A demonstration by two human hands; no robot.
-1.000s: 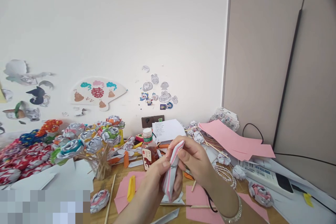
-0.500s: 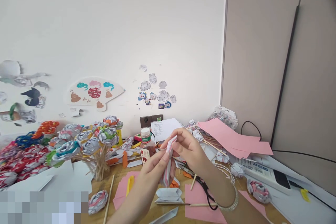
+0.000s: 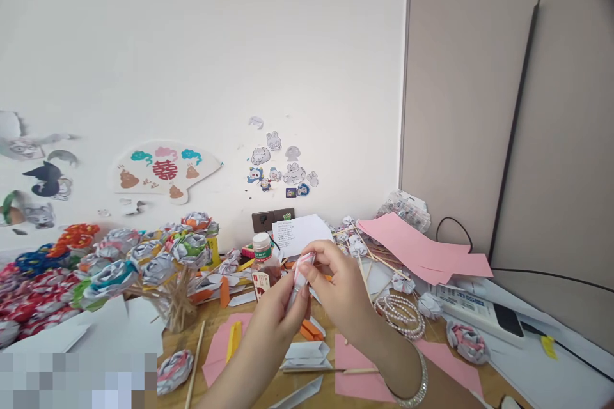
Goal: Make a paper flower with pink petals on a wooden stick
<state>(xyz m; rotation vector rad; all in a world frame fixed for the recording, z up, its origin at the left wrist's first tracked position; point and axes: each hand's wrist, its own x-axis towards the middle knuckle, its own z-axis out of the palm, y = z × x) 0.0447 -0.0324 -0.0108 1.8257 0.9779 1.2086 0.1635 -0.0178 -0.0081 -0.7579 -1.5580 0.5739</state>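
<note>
My left hand (image 3: 283,313) pinches the lower part of a folded white-and-pink paper piece (image 3: 303,263) between thumb and fingers. At its upper end, the thumb and fingertips of my right hand (image 3: 333,275) are closed on the same paper. The piece is held up above the table, and my fingers hide much of it. Just behind my left hand stands a bottle with a white cap (image 3: 263,259). Below the hands lie folded white paper strips (image 3: 307,353) and an orange folded paper (image 3: 311,330).
Paper flowers on sticks (image 3: 163,268) crowd the left side. Pink sheets (image 3: 422,249), a beaded string (image 3: 400,316) and a white-and-pink paper flower (image 3: 467,342) lie at the right. A wooden stick (image 3: 195,358) and a paper flower (image 3: 176,370) lie front left.
The paper, upright and longer before, is now tilted and more covered by my fingers. My right hand has shifted slightly left and down. The scissors handles have gone out of sight.
</note>
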